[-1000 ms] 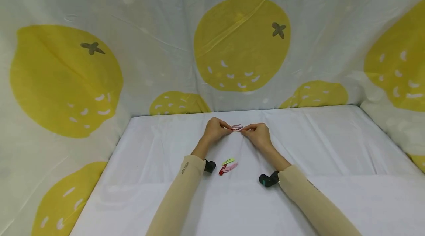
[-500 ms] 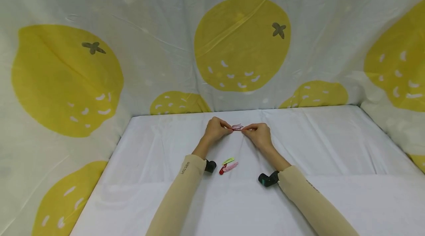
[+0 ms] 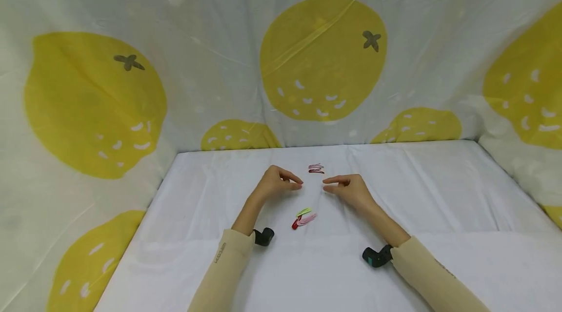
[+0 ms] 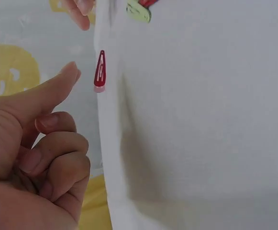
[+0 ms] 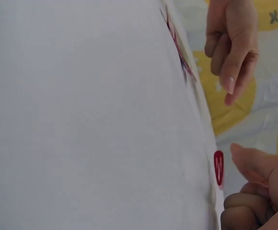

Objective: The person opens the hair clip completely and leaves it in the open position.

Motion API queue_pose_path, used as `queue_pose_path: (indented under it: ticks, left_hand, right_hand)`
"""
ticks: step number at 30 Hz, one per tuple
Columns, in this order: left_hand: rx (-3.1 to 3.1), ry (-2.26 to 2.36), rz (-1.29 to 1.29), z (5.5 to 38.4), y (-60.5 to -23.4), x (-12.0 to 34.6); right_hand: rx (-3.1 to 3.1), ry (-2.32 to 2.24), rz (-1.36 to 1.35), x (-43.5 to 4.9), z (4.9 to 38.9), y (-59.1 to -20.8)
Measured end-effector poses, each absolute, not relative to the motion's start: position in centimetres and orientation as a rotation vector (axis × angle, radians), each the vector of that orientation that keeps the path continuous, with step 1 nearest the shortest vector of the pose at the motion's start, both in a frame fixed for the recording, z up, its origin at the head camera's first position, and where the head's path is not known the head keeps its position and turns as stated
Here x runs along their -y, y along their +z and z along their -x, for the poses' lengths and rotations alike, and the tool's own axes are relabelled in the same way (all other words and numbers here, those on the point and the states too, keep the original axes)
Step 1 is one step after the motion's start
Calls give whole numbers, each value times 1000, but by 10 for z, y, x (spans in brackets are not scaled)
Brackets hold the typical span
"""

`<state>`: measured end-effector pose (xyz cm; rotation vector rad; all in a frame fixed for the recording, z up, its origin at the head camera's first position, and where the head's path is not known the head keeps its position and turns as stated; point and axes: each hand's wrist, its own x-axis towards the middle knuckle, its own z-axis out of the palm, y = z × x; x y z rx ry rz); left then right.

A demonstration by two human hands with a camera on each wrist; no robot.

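My left hand (image 3: 278, 181) hovers over the cloth with thumb and index finger extended, holding nothing. Facing it, my right hand (image 3: 349, 189) has a gap between its thumb and index finger, also without anything in it. Just beyond the fingertips, a small group of pink and red snap hair clips (image 3: 316, 168) lies close together on the cloth. A red hair clip (image 4: 100, 69) with pink showing at its end appears beside the left thumb in the left wrist view. In the right wrist view a red clip (image 5: 218, 167) is near the right thumb.
Closer to the person lies a loose pile of hair clips: a green one (image 3: 303, 212), a pink one (image 3: 307, 220) and a red one (image 3: 294, 225). White cloth (image 3: 219, 273) covers the table. A lemon-patterned curtain (image 3: 210, 58) stands behind its far edge and along the sides.
Both hands have let go of the far group of hair clips, drawn back toward the person and moved apart. The far clips stay lying on the cloth.
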<state>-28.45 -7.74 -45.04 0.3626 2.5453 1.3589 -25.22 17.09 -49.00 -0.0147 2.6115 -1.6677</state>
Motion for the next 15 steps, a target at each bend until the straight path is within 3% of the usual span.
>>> queue_pose_path:
  ticks: [7,15]
  left_hand:
    - [-2467,1206,-418,254,-444,84]
    - [-2457,1186,-483,239,-455,87]
  right_hand:
    - [-2481,-1607,174,-165,219,-485]
    - [-2459,-1640,240,-156,205,-497]
